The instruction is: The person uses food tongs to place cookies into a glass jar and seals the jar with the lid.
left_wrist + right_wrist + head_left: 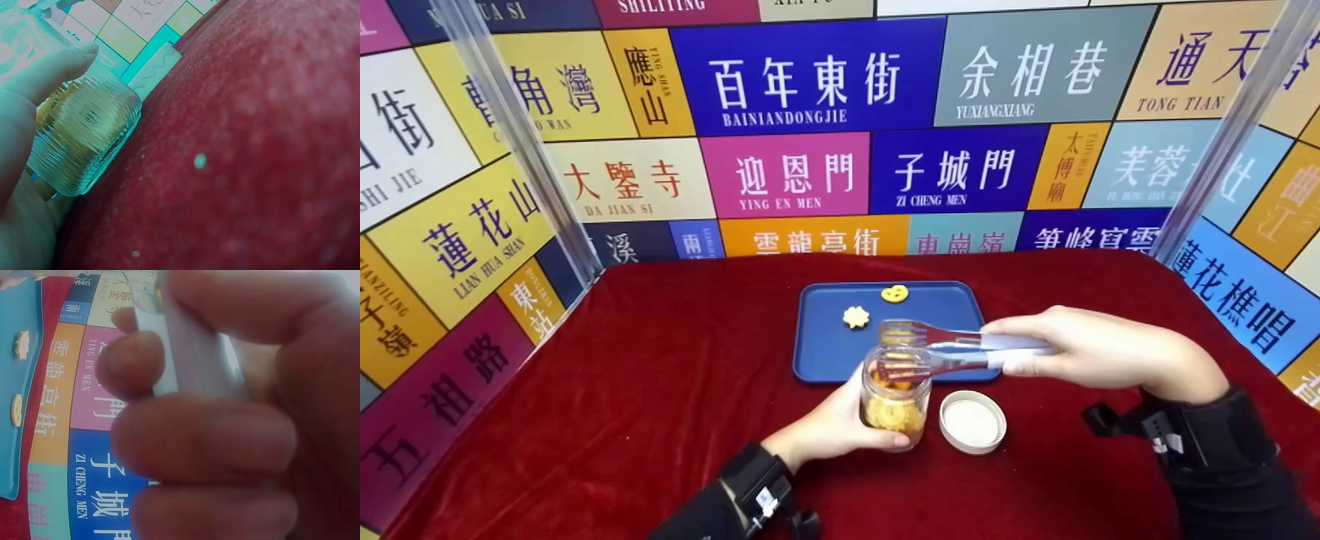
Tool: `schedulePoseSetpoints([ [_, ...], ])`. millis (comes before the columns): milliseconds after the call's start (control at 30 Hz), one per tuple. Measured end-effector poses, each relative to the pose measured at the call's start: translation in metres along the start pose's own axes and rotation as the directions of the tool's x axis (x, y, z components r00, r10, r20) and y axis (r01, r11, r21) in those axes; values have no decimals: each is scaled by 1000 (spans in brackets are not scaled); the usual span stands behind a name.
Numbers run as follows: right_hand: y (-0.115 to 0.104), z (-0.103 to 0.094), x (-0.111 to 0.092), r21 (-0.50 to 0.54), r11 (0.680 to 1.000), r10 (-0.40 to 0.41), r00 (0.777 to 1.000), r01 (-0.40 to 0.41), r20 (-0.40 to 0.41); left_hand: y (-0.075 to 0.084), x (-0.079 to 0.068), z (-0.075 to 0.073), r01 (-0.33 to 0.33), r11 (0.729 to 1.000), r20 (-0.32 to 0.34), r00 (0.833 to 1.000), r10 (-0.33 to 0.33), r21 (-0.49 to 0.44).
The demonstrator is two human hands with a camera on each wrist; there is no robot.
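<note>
My left hand grips a clear glass jar, its thumb across the front. Inside the jar, yellow biscuits show through the ribbed wall in the left wrist view. My right hand holds metal tongs by their pale handles, fingers curled round them in the right wrist view. The slotted, fork-like tips of the tongs are spread at the jar's mouth, the lower one overlapping the opening. Beyond the jar, a flower-shaped biscuit and a pretzel-shaped biscuit lie on a blue tray.
A round white lid lies just right of the jar. Dark red cloth covers the table. Behind it stands a wall of coloured signs, with clear upright posts at the left and right corners.
</note>
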State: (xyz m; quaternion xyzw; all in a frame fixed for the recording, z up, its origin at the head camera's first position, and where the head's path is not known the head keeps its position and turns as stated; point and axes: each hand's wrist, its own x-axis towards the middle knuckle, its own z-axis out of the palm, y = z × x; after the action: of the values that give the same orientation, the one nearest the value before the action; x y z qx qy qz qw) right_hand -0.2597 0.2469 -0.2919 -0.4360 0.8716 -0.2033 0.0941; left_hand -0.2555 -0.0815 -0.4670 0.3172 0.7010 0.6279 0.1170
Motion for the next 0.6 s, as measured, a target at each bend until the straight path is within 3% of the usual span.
schedulePoseSetpoints([
  [600,4,1,1,0,1000,16,1000,-16,15,0,0,0,0,1000,3,1000,0,-6],
])
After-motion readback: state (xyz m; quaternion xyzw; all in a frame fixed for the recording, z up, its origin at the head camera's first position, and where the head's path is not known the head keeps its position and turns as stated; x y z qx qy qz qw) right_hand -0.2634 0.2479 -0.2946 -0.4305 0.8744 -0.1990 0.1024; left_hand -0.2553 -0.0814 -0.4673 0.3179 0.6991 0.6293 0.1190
